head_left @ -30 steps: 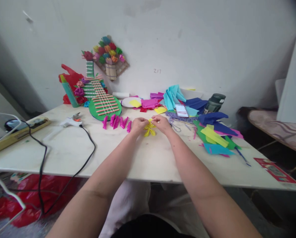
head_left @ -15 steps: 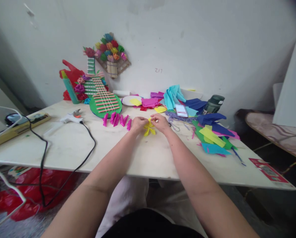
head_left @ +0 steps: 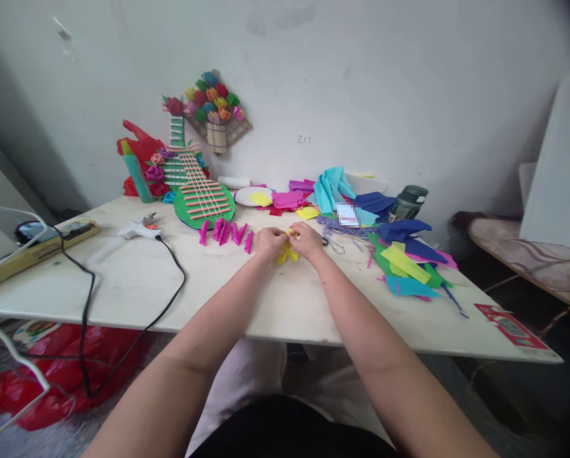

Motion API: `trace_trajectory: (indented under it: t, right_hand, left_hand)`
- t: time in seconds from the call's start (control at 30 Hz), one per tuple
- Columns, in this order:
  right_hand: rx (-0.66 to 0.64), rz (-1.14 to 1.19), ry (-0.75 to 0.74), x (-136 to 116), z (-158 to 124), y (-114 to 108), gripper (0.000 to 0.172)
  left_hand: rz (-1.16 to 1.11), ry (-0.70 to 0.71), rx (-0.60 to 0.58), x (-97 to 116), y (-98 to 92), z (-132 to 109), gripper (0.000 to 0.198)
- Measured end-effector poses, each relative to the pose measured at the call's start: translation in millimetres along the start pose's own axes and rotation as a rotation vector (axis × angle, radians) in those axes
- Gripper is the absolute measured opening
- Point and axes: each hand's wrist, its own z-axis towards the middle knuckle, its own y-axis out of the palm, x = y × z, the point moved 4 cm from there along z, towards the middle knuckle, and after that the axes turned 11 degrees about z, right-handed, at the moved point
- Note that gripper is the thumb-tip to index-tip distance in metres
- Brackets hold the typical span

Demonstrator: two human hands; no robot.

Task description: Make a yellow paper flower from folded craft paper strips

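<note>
Left hand [head_left: 270, 242] and right hand [head_left: 308, 239] both pinch the yellow paper flower [head_left: 287, 256] over the counter's [head_left: 289, 318] middle, probably to steady its petals from both sides, with magenta paper pieces [head_left: 222, 231] just left, presumably for easy reach.

The paper flower [head_left: 287, 256] was between the left hand [head_left: 269, 241] and the right hand [head_left: 308, 241], over the middle of the table [head_left: 289, 312]. Left of them lay a row of paper pieces [head_left: 222, 232], and farther left the glue gun [head_left: 140, 231]. Behind the row was the lute model [head_left: 196, 207]. Paper sheets [head_left: 406, 264] lay to the right, the flask [head_left: 409, 202] behind them.
</note>
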Motion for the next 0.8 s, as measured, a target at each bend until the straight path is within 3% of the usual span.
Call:
trace_trajectory:
  t: [0.17,0.3,0.53,0.7,0.8]
  right_hand:
    - [0.018,-0.044,-0.012,-1,-1,5,0.008]
    - [0.006,-0.019,-0.047,-5,-1,5,0.007]
    - [0.059,0.038,-0.163,-17,-2,3,0.007]
    - [0.1,0.092,-0.214,-19,-2,3,0.008]
    - [0.113,0.098,-0.234,-18,-3,4,0.008]
  left_hand:
    - [-0.086,-0.124,-0.038,-6,1.7,-2,0.013]
    - [-0.318,-0.317,-0.144,-14,5.9,-2,0.011]
    - [-0.678,-0.524,-0.238,-16,2.4,-2,0.011]
    - [-0.686,-0.495,-0.401,-14,-1.1,0,0.012]
    - [-0.606,-0.426,-0.414,-15,-4.1,1,0.014]
